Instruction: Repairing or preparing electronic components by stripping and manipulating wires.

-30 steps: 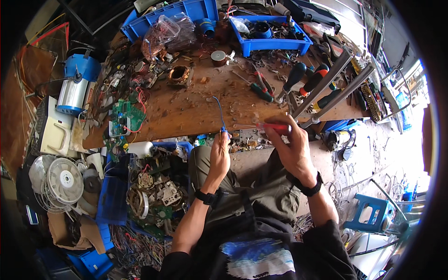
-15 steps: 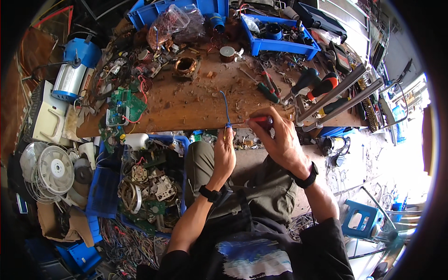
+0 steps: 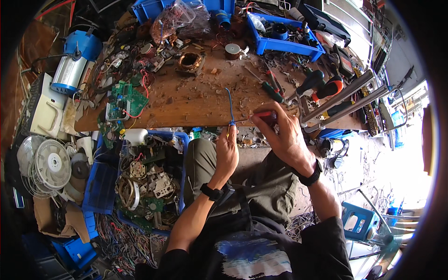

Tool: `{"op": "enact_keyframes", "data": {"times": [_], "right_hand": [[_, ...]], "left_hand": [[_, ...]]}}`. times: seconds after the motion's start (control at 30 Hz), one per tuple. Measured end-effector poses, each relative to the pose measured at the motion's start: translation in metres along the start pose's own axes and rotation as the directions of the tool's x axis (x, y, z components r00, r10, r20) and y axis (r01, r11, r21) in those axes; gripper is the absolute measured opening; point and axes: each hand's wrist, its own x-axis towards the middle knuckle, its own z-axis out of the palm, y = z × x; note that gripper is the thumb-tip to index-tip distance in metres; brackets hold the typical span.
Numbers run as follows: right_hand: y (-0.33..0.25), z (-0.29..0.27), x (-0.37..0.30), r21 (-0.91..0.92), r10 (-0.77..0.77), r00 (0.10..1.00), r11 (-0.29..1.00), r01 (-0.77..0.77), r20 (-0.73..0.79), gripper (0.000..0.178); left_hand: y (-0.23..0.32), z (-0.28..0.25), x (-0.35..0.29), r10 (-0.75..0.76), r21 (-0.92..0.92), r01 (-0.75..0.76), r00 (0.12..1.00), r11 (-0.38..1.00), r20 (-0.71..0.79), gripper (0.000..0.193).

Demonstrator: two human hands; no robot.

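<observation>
Between the fingertips of my left hand (image 3: 227, 156) is the end of a blue wire (image 3: 230, 105), its free length standing up in a slight curve. What small part sits at the pinched end is too small to make out. My right hand (image 3: 290, 140) is closed around the red handle of a screwdriver (image 3: 266, 116). Its thin shaft points left, and the tip meets the blue wire's end just above my left fingertips. Both hands are at the front edge of the wooden workbench (image 3: 182, 109), above my knees.
Green circuit boards (image 3: 133, 100) and a copper coil (image 3: 189, 61) lie on the bench. Pliers and a green-handled screwdriver (image 3: 272, 92) are beyond my right hand, left of a metal frame (image 3: 338, 100). A blue crate (image 3: 186, 140) of scrap parts stands below, beside my left knee.
The whole view has shifted slightly. My right hand has rolled a little with the screwdriver; its tip stays at the blue wire's end, and my left hand keeps its pinch.
</observation>
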Motion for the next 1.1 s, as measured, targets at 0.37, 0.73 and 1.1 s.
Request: {"op": "enact_keyframes", "data": {"times": [0.37, 0.73, 1.1], "right_hand": [[-0.003, -0.003, 0.003, -0.008, 0.008, 1.000, 1.000, -0.008, -0.004, 0.022], [-0.002, 0.005, 0.007, -0.021, -0.006, 1.000, 1.000, 0.005, -0.026, 0.024], [-0.008, 0.006, 0.022, -0.038, -0.125, 0.992, 0.991, 0.125, -0.004, 0.017]], "left_hand": [[0.003, 0.001, -0.001, 0.037, 0.039, -0.037, 0.999, 0.999, -0.018, 0.038], [0.005, 0.000, -0.001, 0.042, 0.078, -0.040, 0.999, 0.996, -0.028, 0.037], [0.009, -0.002, -0.003, -0.052, 0.019, 0.052, 0.999, 0.998, 0.007, 0.046]]}}
